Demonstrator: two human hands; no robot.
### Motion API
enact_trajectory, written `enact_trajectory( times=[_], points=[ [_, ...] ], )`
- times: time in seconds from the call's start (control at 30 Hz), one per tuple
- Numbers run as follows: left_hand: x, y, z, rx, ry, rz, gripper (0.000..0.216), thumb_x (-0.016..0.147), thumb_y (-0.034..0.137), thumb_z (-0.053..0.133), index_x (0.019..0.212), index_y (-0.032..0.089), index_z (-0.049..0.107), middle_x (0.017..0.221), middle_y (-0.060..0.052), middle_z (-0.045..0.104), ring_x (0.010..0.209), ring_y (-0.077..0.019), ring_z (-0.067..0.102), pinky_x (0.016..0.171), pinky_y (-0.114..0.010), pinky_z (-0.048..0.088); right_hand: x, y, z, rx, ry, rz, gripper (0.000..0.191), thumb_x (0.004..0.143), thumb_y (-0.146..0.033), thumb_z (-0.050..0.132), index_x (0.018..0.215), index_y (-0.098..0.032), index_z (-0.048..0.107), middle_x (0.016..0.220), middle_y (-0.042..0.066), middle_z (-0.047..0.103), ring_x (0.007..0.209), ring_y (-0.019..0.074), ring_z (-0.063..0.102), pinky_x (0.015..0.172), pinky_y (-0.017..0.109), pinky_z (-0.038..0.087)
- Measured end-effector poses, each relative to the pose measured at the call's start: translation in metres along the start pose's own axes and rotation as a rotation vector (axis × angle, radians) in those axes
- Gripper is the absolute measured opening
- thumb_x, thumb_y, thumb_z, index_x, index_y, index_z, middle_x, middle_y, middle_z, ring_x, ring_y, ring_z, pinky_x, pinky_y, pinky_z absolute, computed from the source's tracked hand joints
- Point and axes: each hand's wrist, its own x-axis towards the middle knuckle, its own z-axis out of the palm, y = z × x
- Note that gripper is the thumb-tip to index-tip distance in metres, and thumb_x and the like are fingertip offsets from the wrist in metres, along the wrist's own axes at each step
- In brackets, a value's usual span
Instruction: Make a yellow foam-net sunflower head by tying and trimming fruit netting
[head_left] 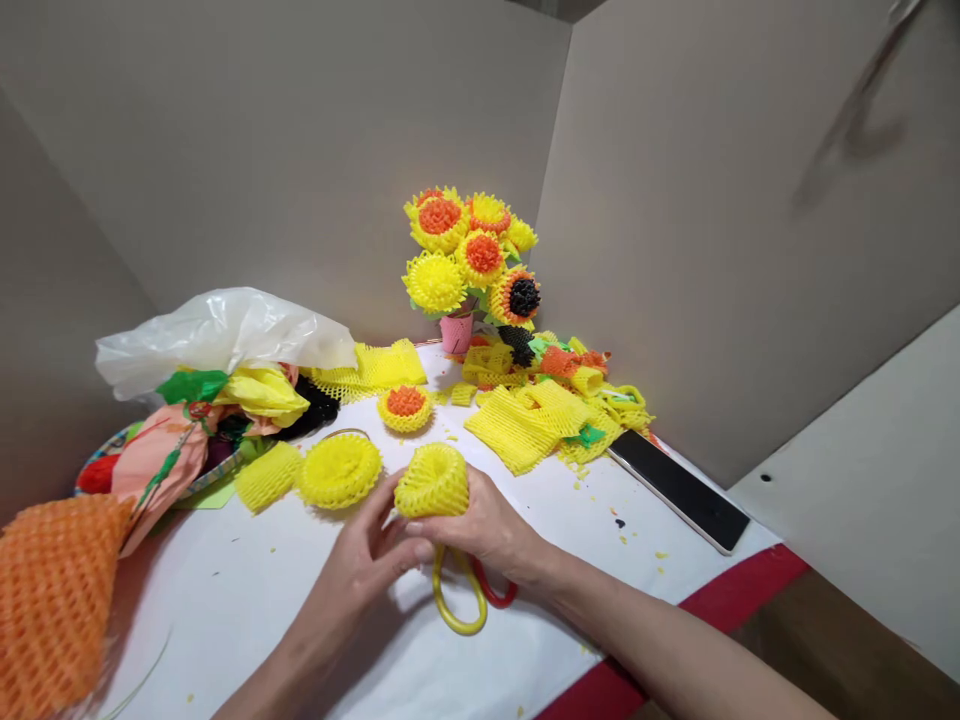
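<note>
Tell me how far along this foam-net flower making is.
Done: a bunch of finished flowers stands in the pink cup, with a small orange-centred flower and a yellow disc on the table. In hand: the left hand and right hand shape a yellow net roll over scissors. Left: uncut yellow net pieces and orange net.

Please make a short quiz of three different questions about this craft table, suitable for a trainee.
1. True or false: both hands hold the yellow foam-net roll.
2. Which lies at the table's right edge? A) black flat phone B) pink pot C) orange foam net
3. Fill in: the loop handles under the hands are yellow and ____.

Key
1. True: the left hand and the right hand both grip it.
2. A: the black flat phone; the small pink pot stands at the back, the orange foam net at the left.
3. Red: the yellow and red loop handles.
</note>
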Motion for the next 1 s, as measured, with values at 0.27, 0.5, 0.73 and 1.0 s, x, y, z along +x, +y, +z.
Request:
enact_trajectory(
  times=[0.27,0.5,0.73,1.0],
  points=[
    [-0.006,0.008,0.019,0.09,0.079,0.055,0.066,0.077,0.046,0.075,0.132,0.021,0.051,0.143,-0.012,0.054,0.133,-0.0308,0.048,0.114,-0.046,0.037,-0.011,0.008,0.017,-0.151,-0.12,-0.151,0.059,0.061,-0.008,0.068,0.118,-0.022,0.059,0.115,0.004,0.066,0.097,0.0223,0.063,0.088,0.034,0.053],
    [-0.013,0.014,0.0,0.063,0.218,0.078,0.043,0.081,0.045,0.068,0.115,0.02,0.057,0.111,-0.009,0.068,0.101,-0.027,0.067,0.091,-0.039,0.053,-0.012,-0.016,0.0,-0.387,-0.02,-0.208,0.051,0.076,-0.017,0.067,0.124,-0.022,0.054,0.121,0.007,0.063,0.109,0.0216,0.06,0.093,0.037,0.051],
    [-0.012,0.009,0.009,0.092,0.127,0.039,0.037,0.08,0.038,0.063,0.112,0.02,0.054,0.082,-0.001,0.065,0.065,-0.0191,0.064,0.058,-0.031,0.055,-0.021,-0.019,-0.024,-0.64,-0.03,-0.283,0.036,0.085,-0.023,0.067,0.119,-0.022,0.055,0.116,0.009,0.063,0.104,0.0243,0.059,0.09,0.041,0.051],
    [0.0,0.011,0.03,0.477,0.114,0.175,0.027,0.086,0.029,0.059,0.111,0.023,0.054,0.106,-0.005,0.065,0.097,-0.0247,0.064,0.083,-0.037,0.053,-0.022,-0.018,-0.05,-0.649,-0.065,-0.526,0.029,0.091,-0.022,0.064,0.119,-0.023,0.062,0.122,0.01,0.059,0.114,0.0232,0.055,0.099,0.041,0.047]
  ],
)
